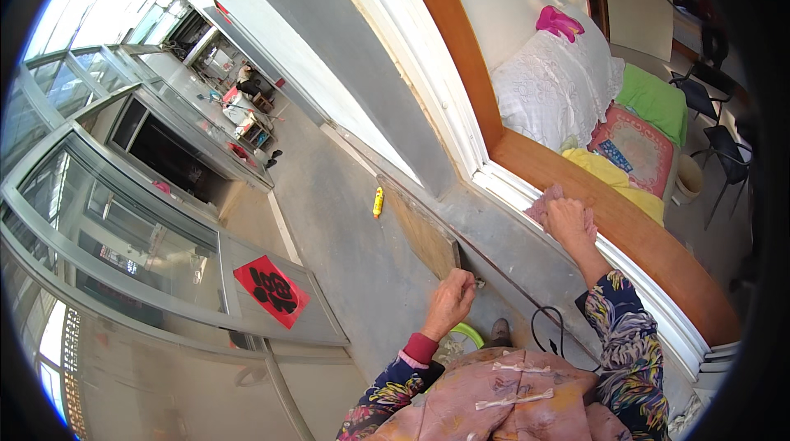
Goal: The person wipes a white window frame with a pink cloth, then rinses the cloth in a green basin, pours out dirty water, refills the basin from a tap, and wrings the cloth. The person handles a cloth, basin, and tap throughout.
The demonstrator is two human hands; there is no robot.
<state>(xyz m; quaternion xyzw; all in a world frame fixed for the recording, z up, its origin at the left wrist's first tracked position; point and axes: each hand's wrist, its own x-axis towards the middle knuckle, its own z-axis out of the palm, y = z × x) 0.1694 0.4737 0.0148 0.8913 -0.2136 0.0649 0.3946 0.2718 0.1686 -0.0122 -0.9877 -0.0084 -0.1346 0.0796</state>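
Note:
My right hand (569, 221) is closed round a crumpled dusty-pink cloth (540, 204) and rests at the window ledge. The cloth lies where the white window track (514, 191) meets the wide orange-brown wooden sill (568, 186). Lower and to the left, my left hand (449, 306) hangs in the air in front of my body with its fingers curled in. Whatever those fingers hold, if anything, is hidden. Below that hand, a green-rimmed basin (469, 334) shows partly beside my shoe (500, 331).
Along the wall leans a wooden board (424, 231), with a yellow bottle (378, 202) on the floor near it. A black cable (546, 309) loops by my right arm. Glass-panelled doors (123, 235) stand at left. Inside the window is a bed with a white cover (551, 87).

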